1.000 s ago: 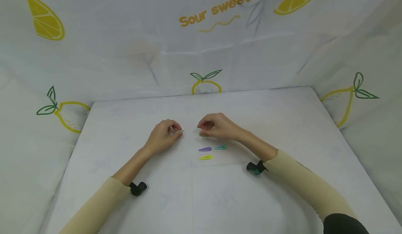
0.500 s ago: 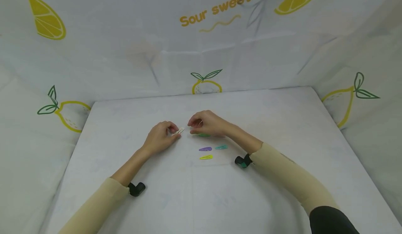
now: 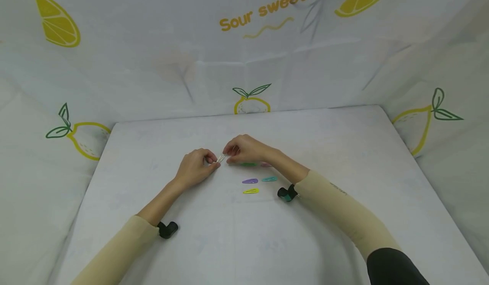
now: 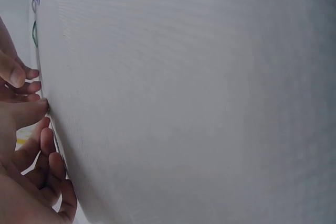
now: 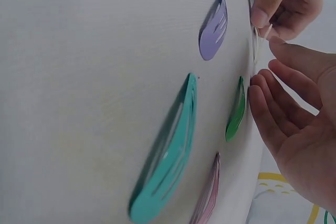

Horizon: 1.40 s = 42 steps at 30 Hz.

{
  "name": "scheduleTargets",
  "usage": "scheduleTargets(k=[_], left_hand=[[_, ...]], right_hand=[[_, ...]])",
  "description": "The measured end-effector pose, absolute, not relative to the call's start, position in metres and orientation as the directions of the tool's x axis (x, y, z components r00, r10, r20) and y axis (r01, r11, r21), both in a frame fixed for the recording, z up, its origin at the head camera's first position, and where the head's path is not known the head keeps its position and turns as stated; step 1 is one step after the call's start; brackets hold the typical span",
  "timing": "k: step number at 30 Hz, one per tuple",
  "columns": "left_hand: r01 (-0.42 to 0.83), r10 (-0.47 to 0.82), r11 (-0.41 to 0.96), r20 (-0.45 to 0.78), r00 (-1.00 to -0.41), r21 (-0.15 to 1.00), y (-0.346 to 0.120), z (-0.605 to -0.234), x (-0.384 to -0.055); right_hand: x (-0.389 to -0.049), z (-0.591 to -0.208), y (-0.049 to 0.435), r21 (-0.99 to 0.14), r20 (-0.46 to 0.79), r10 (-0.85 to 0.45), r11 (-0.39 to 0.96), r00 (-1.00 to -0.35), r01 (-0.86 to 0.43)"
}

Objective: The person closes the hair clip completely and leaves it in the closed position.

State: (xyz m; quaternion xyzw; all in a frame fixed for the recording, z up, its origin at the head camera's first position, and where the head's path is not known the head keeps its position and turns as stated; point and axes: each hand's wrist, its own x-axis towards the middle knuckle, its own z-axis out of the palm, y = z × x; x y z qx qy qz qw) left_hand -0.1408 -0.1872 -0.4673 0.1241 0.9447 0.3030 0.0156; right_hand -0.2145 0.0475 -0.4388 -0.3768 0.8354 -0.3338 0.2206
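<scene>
My left hand (image 3: 194,167) pinches a white snap hair clip (image 3: 220,159) between thumb and forefinger, its prongs pointing toward the right hand. Close beside the clip's free end is my right hand (image 3: 249,150), thumb and fingers bent and parted, with nothing seen between them. In the right wrist view, the white clip (image 5: 256,45) appears slightly sprung apart, and a right fingertip is right at its raised strip. Below the right hand lie a green hair clip (image 3: 248,164) and a pink one, the pink clip (image 3: 266,164) partly hidden by the wrist.
Nearer the person lie a purple clip (image 3: 250,181), a teal clip (image 3: 269,179) and a yellow clip (image 3: 251,191) on the white table (image 3: 237,242). A lemon-printed white cloth (image 3: 153,72) hangs behind and at both sides.
My right hand has moved left, up to the white clip, uncovering the green clip and part of the pink one. The left hand keeps its pinch on the white clip almost in place.
</scene>
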Motion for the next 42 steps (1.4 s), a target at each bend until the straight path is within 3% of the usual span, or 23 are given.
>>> scheduleTargets(k=[42], left_hand=[[0.211, 0.250, 0.739, 0.031, -0.968, 0.640, -0.191, -0.470, -0.139]], right_hand=[[-0.225, -0.445, 0.028, -0.670, -0.157, -0.771, 0.542, -0.617, -0.507]])
